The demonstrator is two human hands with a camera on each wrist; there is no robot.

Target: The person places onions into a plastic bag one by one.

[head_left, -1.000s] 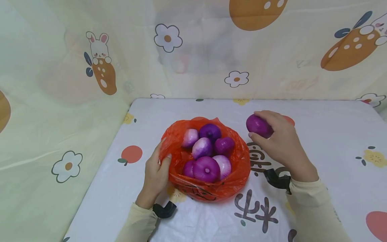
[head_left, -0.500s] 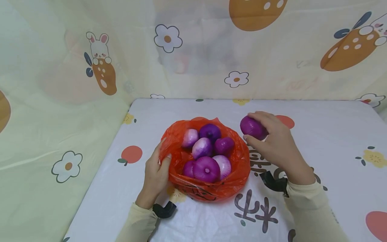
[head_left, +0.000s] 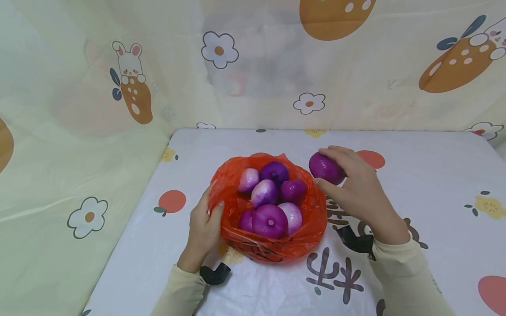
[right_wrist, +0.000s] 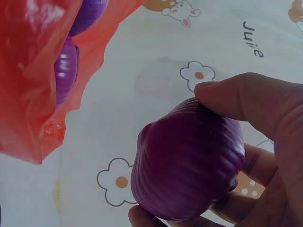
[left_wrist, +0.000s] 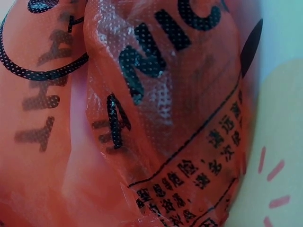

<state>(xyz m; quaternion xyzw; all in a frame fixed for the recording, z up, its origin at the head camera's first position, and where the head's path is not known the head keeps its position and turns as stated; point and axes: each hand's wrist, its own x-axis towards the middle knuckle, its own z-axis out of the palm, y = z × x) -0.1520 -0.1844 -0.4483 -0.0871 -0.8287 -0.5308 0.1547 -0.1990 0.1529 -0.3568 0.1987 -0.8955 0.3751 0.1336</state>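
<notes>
A red plastic bag (head_left: 233, 235) stands with its mouth wide on the table, and several purple and whitish onions (head_left: 270, 220) lie inside it. My left hand (head_left: 203, 226) grips the bag's left rim, thumb on the inner side and fingers behind the plastic. Black print on the bag wall (left_wrist: 161, 94) fills the left wrist view. My right hand (head_left: 357, 188) holds one purple onion (head_left: 325, 168) just right of the bag's rim. In the right wrist view the thumb lies over the top of this glossy, ribbed onion (right_wrist: 189, 161), with the fingers beneath it.
A white patterned cloth (head_left: 134, 272) covers the table under the bag. Behind it rises a cream curtain (head_left: 261, 79) printed with flowers, rabbits and carrots, which also closes off the left side. Black straps (head_left: 215, 274) sit at both wrists.
My right hand has moved left and slightly nearer with the onion, closer to the bag's rim. The left hand and the bag have stayed in place.
</notes>
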